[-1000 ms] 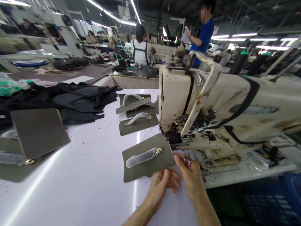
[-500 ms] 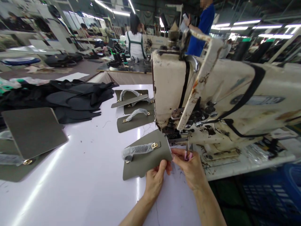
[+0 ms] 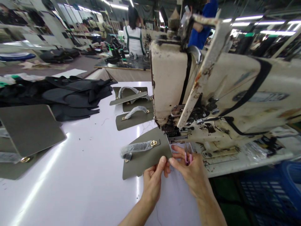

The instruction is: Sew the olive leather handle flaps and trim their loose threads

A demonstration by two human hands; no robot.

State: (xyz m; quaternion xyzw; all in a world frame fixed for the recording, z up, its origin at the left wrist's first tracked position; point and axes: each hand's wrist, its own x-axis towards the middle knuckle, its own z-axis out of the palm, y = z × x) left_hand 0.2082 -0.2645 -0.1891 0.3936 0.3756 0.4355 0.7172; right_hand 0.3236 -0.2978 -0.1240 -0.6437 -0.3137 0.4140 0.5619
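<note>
My left hand [image 3: 154, 179] pinches the near edge of an olive-grey bag panel [image 3: 147, 161], thumb on top and fingers curled under. A plastic-wrapped handle [image 3: 136, 147] with gold-coloured rings is fixed on that panel. The panel's far right corner lies beside the sewing machine's needle area [image 3: 172, 130]. Close to the panel's right edge is my right hand [image 3: 189, 166], its thumb tip almost at my left fingers. Tucked in it are small pink-handled scissors [image 3: 188, 155], blades pointing away from me. Whether the right fingertips also pinch a thread cannot be made out.
The cream sewing machine [image 3: 211, 88] fills the right side. Similar panels with wrapped handles [image 3: 135, 117] lie behind on the white table [image 3: 94, 188]. More panels [image 3: 33, 128] and black cut pieces [image 3: 77, 94] are at left. A blue basket [image 3: 265, 185] stands lower right. People work beyond.
My right thumb has shifted slightly left, toward my left fingertips, and the right fingers look a little more spread. The panel stays nearly in place. The camera view has shifted slightly.
</note>
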